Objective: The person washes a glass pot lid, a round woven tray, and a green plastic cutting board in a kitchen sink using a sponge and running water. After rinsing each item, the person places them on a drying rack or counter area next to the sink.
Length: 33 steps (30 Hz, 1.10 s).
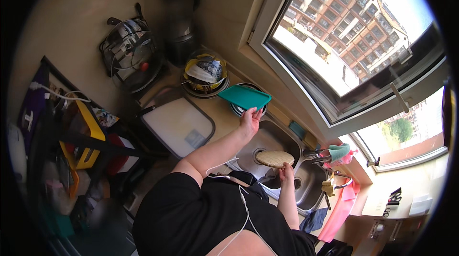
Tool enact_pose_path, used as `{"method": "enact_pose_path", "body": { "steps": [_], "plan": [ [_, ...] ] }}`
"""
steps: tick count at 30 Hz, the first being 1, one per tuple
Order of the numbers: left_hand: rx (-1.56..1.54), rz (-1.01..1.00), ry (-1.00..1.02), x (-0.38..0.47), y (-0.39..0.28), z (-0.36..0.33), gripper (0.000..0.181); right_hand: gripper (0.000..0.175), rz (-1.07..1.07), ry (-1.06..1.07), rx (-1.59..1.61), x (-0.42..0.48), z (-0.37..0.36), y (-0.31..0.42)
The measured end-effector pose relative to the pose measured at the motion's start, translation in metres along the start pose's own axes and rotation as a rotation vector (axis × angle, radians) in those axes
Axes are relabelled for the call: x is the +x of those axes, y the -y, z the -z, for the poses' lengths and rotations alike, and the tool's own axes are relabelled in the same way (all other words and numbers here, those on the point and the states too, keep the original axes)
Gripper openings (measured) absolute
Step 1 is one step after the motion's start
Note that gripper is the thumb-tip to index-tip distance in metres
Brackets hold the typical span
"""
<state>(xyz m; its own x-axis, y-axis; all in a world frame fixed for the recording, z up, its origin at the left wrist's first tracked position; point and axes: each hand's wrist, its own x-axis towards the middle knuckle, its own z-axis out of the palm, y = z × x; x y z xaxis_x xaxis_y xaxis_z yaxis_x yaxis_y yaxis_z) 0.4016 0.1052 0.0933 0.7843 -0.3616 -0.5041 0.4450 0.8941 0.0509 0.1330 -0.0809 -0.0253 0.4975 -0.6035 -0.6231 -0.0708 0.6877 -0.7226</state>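
My left hand [251, 120] grips the near edge of a flat teal plastic lid [245, 97], held above a stack of round bowls [263, 109] on the counter. Lower right, my right hand [285, 172] pinches the rim of a round woven bamboo tray or mat [275, 158] over the double steel sink [247, 150]. A white cutting board with a dark rim [179, 123] lies on the counter to the left of the sink. Behind it, a yellow basket under a clear cover [205, 71] holds patterned dishes.
Pans with glass lids [132, 55] stand against the wall beside a dark appliance [179, 23]. An open window [322, 105] juts in at the right. A faucet with a teal cloth [337, 152], a pink cloth [340, 209] and a blue cloth [313, 220] are near the sink.
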Motion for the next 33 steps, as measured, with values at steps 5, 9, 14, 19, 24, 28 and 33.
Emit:
{"method": "enact_pose_path", "body": {
  "steps": [5, 9, 14, 19, 24, 28, 33],
  "plan": [
    [-0.085, -0.042, 0.067, -0.009, -0.015, -0.016, 0.005, 0.026, -0.037, 0.045, 0.019, 0.01, 0.001, 0.002],
    [-0.155, -0.089, 0.056, 0.002, -0.033, -0.024, 0.005, 0.027, -0.058, 0.015, 0.016, 0.017, 0.012, -0.001],
    [-0.177, -0.154, 0.081, 0.007, -0.059, -0.048, 0.006, 0.028, -0.054, 0.005, 0.055, 0.014, 0.016, -0.003],
    [-0.162, -0.248, 0.108, 0.014, -0.078, -0.076, 0.005, 0.03, -0.06, -0.002, 0.077, 0.017, 0.018, 0.002],
    [-0.142, -0.215, 0.081, 0.015, -0.083, -0.084, 0.004, 0.031, -0.057, -0.012, 0.093, 0.016, 0.018, -0.001],
    [0.03, -0.162, 0.126, 0.01, -0.079, -0.067, 0.015, 0.03, -0.056, 0.005, 0.06, 0.013, 0.01, -0.006],
    [0.254, -0.275, 0.037, -0.02, -0.058, -0.074, 0.038, 0.025, -0.017, 0.069, -0.031, 0.011, 0.002, -0.003]
  ]
}}
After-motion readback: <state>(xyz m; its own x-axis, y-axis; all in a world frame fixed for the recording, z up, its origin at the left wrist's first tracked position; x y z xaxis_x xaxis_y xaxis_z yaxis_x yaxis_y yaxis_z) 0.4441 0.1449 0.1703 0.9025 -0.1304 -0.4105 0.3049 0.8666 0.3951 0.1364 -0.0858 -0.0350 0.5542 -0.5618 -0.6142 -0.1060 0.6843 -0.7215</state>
